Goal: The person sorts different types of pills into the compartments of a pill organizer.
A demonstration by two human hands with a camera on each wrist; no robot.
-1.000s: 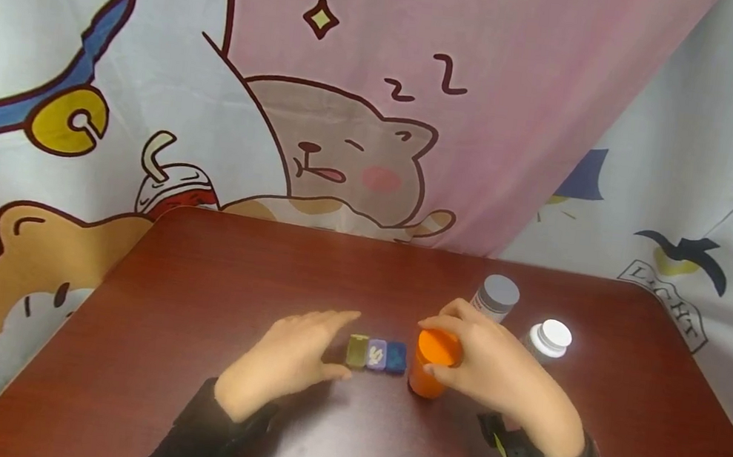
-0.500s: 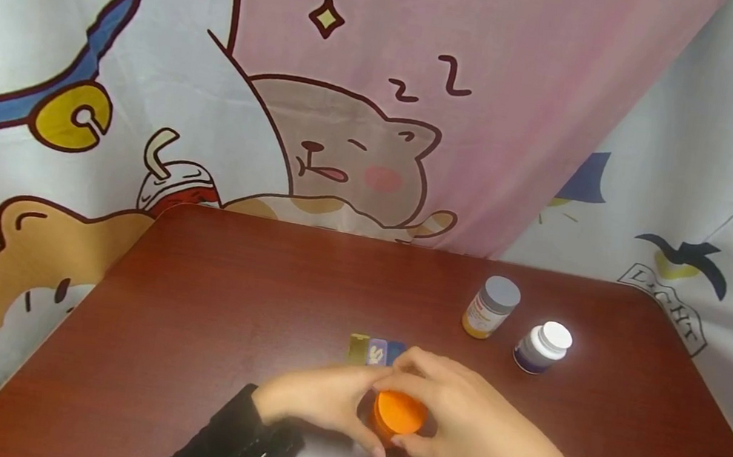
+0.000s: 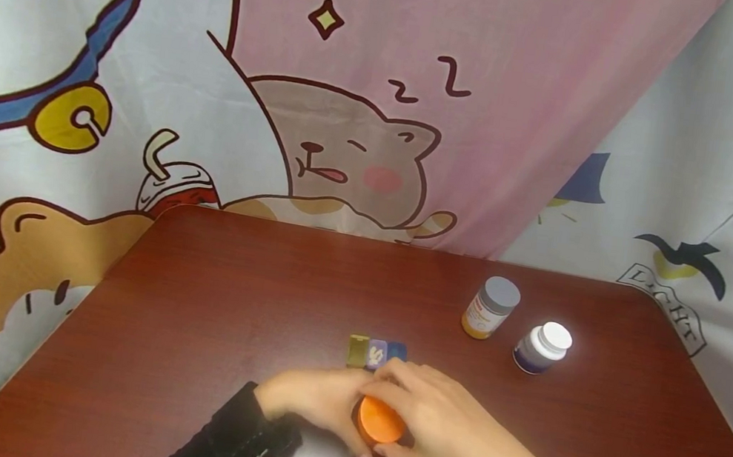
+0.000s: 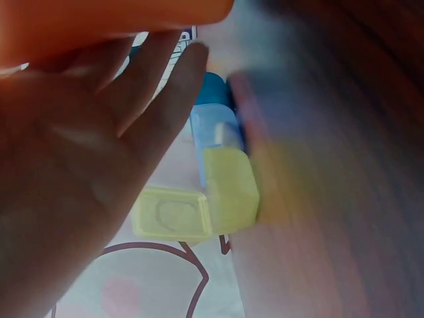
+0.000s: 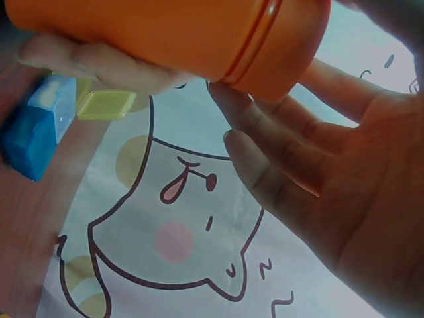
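An orange bottle (image 3: 381, 420) with an orange cap stands between both hands, low in the head view. My left hand (image 3: 320, 396) holds its body from the left, thumb on the near side. The right hand (image 3: 449, 431) grips the cap from above, fingers on the far side and thumb nearer me. In the right wrist view the bottle (image 5: 152, 36) crosses the top, left fingers along its body. Just beyond the hands lies a small pill organizer (image 3: 377, 352) in yellow, purple and blue, partly covered by the right hand. Its yellow lid (image 4: 173, 215) is flipped up in the left wrist view.
Farther right on the brown table (image 3: 254, 276) stand a grey-capped bottle (image 3: 491, 308) with an amber base and a white bottle (image 3: 542, 347) with a dark lower band. A cartoon-printed curtain (image 3: 500, 108) hangs behind the table.
My right hand has brought the orange bottle left and toward me, from beside the pill organizer. The left hand has come in and taken hold of its body; the right now grips the cap.
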